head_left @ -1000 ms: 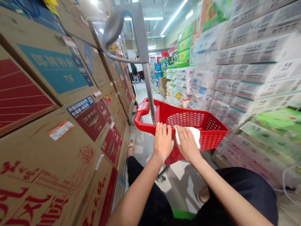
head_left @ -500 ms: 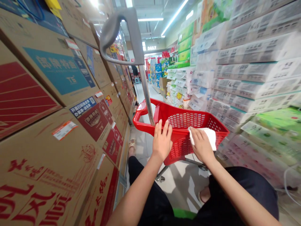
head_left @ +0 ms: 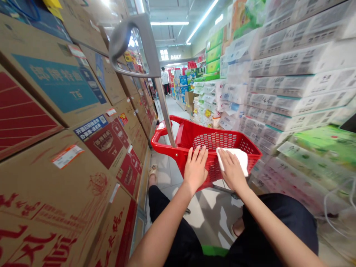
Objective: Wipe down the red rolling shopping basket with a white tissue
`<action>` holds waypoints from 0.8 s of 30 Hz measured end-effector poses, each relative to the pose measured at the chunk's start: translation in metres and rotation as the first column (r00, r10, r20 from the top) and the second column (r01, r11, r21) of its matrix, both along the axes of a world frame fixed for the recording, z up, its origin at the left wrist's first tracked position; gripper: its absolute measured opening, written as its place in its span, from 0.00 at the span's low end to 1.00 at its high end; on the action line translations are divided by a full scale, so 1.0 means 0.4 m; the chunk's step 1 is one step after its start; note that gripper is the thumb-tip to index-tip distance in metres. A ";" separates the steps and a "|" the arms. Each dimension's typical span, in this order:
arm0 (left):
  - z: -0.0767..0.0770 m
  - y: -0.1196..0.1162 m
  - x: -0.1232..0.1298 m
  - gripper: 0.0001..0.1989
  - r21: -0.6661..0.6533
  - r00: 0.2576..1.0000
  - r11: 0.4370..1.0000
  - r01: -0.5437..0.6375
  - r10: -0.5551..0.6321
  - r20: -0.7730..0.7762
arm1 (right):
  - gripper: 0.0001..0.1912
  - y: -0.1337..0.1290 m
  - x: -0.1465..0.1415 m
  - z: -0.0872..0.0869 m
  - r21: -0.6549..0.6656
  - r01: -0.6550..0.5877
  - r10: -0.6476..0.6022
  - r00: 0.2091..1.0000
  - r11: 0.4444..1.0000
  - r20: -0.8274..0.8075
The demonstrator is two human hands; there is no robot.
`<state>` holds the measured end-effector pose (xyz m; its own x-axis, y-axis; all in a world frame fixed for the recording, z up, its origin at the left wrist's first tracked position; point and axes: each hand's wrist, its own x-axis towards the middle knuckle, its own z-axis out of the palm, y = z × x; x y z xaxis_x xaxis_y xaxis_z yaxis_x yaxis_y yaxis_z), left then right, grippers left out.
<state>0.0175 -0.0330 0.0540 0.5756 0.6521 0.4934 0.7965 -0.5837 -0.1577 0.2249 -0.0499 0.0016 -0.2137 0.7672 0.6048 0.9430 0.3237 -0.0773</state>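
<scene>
A red plastic shopping basket cart (head_left: 164, 148) with perforated sides stands tilted in front of me. From its left end rises a metal pole (head_left: 165, 107) topped by a grey loop handle (head_left: 152, 48). My left hand (head_left: 195, 167) rests on the near rim, its fingers spread and nothing in them. Further right, my right hand (head_left: 233, 172) presses a white cloth (head_left: 241, 157) against the same rim. The cloth drapes over the edge, its underside hidden by the fingers.
Stacked cardboard cartons (head_left: 75, 178) line the left side closely. Packs of wrapped tissue (head_left: 292, 89) are piled on the right, with green packs (head_left: 325, 142) lower down. Along the aisle floor (head_left: 174, 105), a person (head_left: 165, 77) stands far off. My knees flank the cart.
My left hand has slid right along the rim, away from the pole. My right hand and the cloth have shifted only slightly on the basket. A distant person has come into sight.
</scene>
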 end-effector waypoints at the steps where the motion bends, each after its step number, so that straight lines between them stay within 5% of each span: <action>1: 0.000 0.000 0.001 0.41 0.001 1.000 1.000 0.001 -0.001 0.003 | 0.52 0.003 -0.027 0.003 0.003 -0.028 0.028 1.000 1.000 -0.002; 6: 0.000 0.007 -0.020 0.42 -0.006 1.000 1.000 0.018 -0.018 -0.012 | 0.54 0.016 -0.073 0.012 0.015 -0.152 0.152 0.988 0.988 0.014; 12: -0.001 0.013 -0.043 0.41 -0.005 1.000 1.000 0.019 -0.019 -0.001 | 0.51 0.010 0.122 -0.016 0.013 -0.010 0.009 0.999 1.000 0.037; 14: 0.000 0.009 -0.036 0.41 -0.002 1.000 1.000 0.021 -0.021 0.017 | 0.49 0.009 0.137 -0.017 0.023 0.039 -0.039 0.999 0.999 0.026; 21: 0.002 0.001 -0.015 0.41 0.011 0.999 1.000 0.018 -0.019 0.028 | 0.49 0.020 -0.069 0.019 0.043 -0.126 0.127 0.992 0.991 -0.003; 24: 0.002 0.003 -0.024 0.41 0.005 1.000 1.000 0.017 -0.017 0.014 | 0.47 0.023 -0.060 0.022 0.017 -0.171 0.171 0.985 0.985 -0.011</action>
